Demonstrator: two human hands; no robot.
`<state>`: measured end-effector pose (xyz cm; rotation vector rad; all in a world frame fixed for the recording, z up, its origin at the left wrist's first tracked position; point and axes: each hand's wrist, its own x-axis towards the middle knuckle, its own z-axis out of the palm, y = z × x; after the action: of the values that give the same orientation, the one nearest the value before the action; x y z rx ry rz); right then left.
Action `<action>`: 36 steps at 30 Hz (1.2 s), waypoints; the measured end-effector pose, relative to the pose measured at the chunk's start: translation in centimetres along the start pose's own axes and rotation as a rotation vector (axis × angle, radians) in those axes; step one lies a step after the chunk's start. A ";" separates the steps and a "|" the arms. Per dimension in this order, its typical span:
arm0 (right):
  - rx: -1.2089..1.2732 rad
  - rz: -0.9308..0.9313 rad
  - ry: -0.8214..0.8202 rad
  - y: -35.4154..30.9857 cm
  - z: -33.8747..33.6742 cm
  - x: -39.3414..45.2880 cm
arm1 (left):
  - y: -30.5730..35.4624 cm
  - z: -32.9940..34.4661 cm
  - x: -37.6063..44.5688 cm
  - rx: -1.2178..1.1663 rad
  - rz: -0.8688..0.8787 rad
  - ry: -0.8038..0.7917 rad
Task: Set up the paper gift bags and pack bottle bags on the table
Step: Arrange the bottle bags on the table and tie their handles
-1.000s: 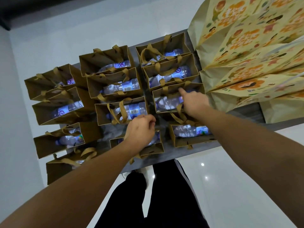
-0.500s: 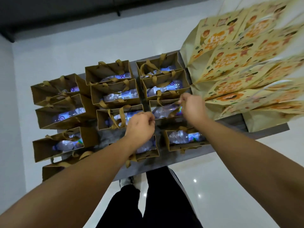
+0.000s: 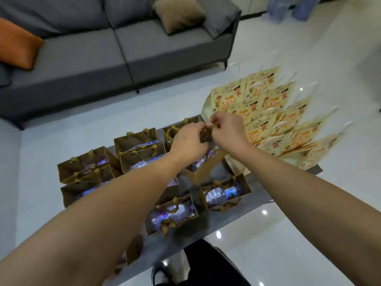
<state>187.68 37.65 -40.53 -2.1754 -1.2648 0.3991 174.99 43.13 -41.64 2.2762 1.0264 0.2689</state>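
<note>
At the centre of the frame the brown ribbon handles (image 3: 206, 134) of one kraft bottle bag (image 3: 208, 165) were pinched between the left hand (image 3: 190, 141) and the right hand (image 3: 227, 129), the fingers of both curled round the ribbon just where the two hands met. The held bag was seen hanging below the hands, raised above the table (image 3: 226, 215) and tilted, its outline blurred; whether it touched the tabletop could not be told. Just below and to the right of it, a second kraft bag (image 3: 225, 193) was stood on the table with a clear water bottle (image 3: 223, 194) laid inside. Another kraft bag (image 3: 172, 213) with a bottle was placed lower, near the middle of the frame, partly covered by the left forearm. Further kraft bags (image 3: 138, 149) were ranged in rows toward the left of the table, each with a bottle showing in its open mouth. To the right of the hands, a fan of flat yellow printed paper gift bags (image 3: 274, 120) with white handles was spread over the table's right end. A grey sofa (image 3: 123, 48) was seen across the upper left, with an orange cushion (image 3: 17, 45) at its left and a tan cushion (image 3: 179, 14) at the top centre. A glossy white floor (image 3: 288, 234) lay around the table, and dark trousers (image 3: 208, 263) were visible at the bottom centre.
</note>
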 end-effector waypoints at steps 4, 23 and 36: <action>0.023 -0.013 0.110 -4.7 -4.4 -1.2 | 3.2 -5.2 -1.1 -0.088 -0.002 0.032; 0.285 -0.110 0.002 -19.4 -12.2 -10.0 | 9.3 -23.2 -13.2 -0.426 0.059 0.263; 0.369 -0.051 -0.136 -23.9 -5.9 -13.1 | 2.5 -27.2 -19.5 -0.177 -0.244 -0.021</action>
<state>167.73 33.43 -21.57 -1.8260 -1.2056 0.7099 151.98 40.01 -17.40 1.9705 1.2065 0.2237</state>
